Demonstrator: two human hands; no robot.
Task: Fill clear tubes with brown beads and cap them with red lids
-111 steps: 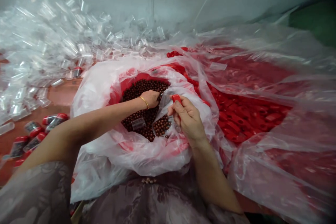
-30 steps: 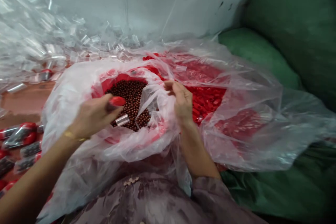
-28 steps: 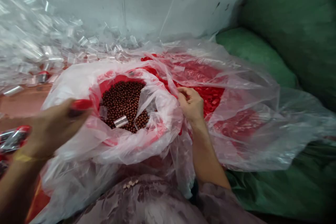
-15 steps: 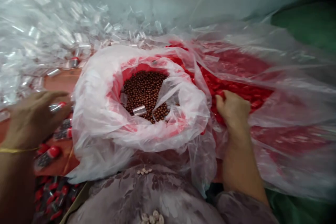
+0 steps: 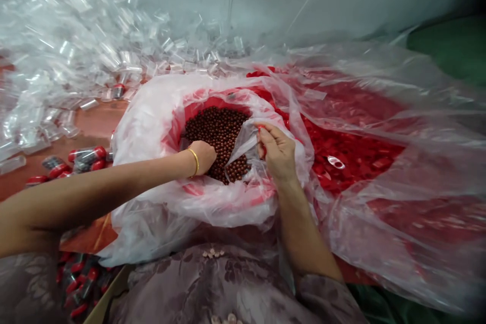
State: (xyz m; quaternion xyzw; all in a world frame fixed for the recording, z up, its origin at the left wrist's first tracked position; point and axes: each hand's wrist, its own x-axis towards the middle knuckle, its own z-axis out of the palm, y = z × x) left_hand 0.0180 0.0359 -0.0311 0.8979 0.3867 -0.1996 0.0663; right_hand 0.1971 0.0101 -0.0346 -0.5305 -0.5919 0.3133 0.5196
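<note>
My left hand [image 5: 203, 157] is closed and reaches down onto a heap of small brown balls [image 5: 218, 126]; what its fingers hold is hidden. The balls lie in a red container lined with a white, crumpled plastic bag [image 5: 142, 96]. Over the right side of this opening, my right hand [image 5: 279, 151] pinches a small red cap [image 5: 260, 127] between thumb and fingers. A loose flap of clear plastic rises from the balls just beside those fingers.
Clear tubes [image 5: 68, 55] are heaped at the left and back. Several filled, red-capped tubes [image 5: 87, 154] lie on the orange surface [image 5: 100, 124], with more below at the lower left. To the right, a clear bag spreads around many red caps [image 5: 345, 149].
My left hand has left the filled tubes and moved right into the container. My right hand has come left from the red caps to the opening. The clear tube on the balls no longer shows.
</note>
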